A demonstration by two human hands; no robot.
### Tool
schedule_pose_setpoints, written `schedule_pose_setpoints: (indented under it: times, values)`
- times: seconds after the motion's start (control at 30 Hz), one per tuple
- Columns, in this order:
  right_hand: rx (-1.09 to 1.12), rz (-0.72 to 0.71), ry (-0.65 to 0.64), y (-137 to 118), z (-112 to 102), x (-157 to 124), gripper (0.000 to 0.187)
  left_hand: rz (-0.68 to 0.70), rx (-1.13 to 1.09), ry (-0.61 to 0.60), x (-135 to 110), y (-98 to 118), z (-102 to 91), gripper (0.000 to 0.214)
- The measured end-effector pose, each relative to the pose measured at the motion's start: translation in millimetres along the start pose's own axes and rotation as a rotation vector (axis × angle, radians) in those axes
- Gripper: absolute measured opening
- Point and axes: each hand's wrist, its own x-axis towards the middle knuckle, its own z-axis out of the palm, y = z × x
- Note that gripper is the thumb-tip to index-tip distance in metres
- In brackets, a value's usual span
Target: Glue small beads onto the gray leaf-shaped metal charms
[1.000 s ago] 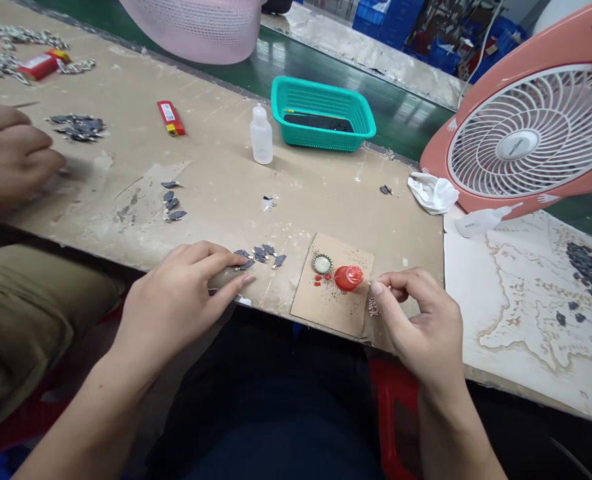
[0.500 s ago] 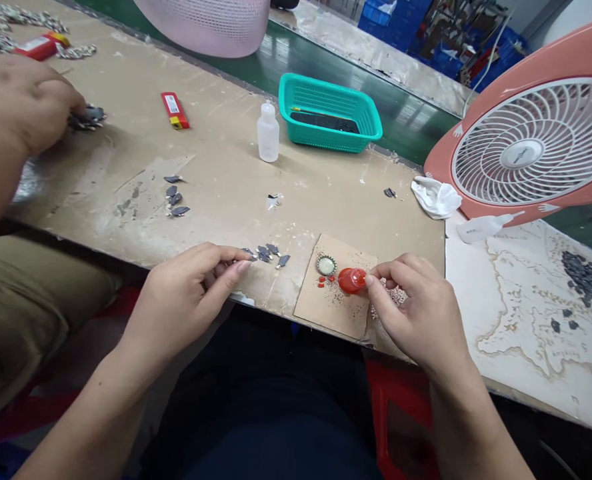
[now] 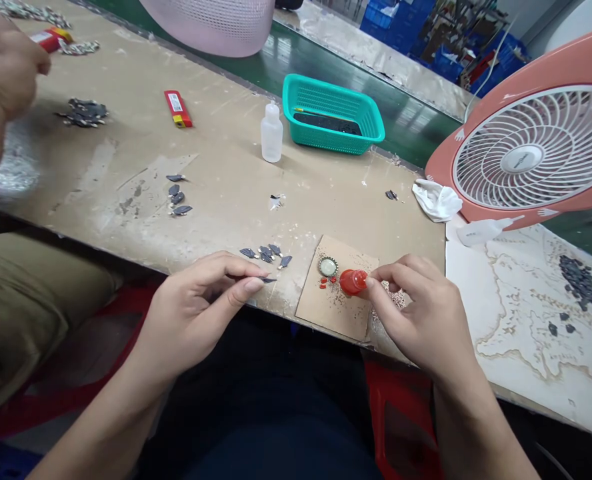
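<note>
Head view: the left hand [image 3: 199,310] pinches a dark leaf-shaped piece [image 3: 268,280] between thumb and forefinger, with loose dark pieces [image 3: 266,254] at its twelve o'clock on the worktop [image 3: 226,180]. At nine o'clock from the right hand's [image 3: 421,310] fingertips, whose grip I cannot tell, a red bottle [image 3: 351,283] sits on cardboard [image 3: 312,301], a metal cap [image 3: 328,267] at its ten o'clock. Farther out, a translucent bottle [image 3: 271,139] stands at the held piece's twelve o'clock, a green basket [image 3: 326,137] at one.

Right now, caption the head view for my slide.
Left hand pinches a dark pointed piece; right hand beside red container on cardboard.
</note>
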Motion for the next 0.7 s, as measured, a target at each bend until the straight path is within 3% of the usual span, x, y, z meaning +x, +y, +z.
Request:
schedule_pose_setpoints:
  times: [0.1,0.23,0.33,0.5,0.7]
  values:
    - [0.367,0.189,0.050,-1.5,0.7,-10.9,0.013,-0.049,-0.212,-0.032,-3.1,7.7,12.3,0.013]
    - [0.851,0.405,0.083,-7.6,7.8,-28.6,0.012,-0.221,-0.524,-0.119,-6.9,19.7,33.2,0.025]
    - [1.066,0.501,0.084,-16.7,12.1,-38.9,0.013,-0.328,-0.681,-0.188,-9.9,30.0,47.5,0.026]
    - [1.182,0.538,0.080,-29.8,11.7,-52.4,0.014,-0.412,-0.778,-0.273,-14.7,42.8,62.5,0.025]
    - [1.101,0.479,0.081,-35.0,11.3,-66.7,0.008,-0.458,-0.801,-0.317,-18.7,45.8,68.4,0.025]
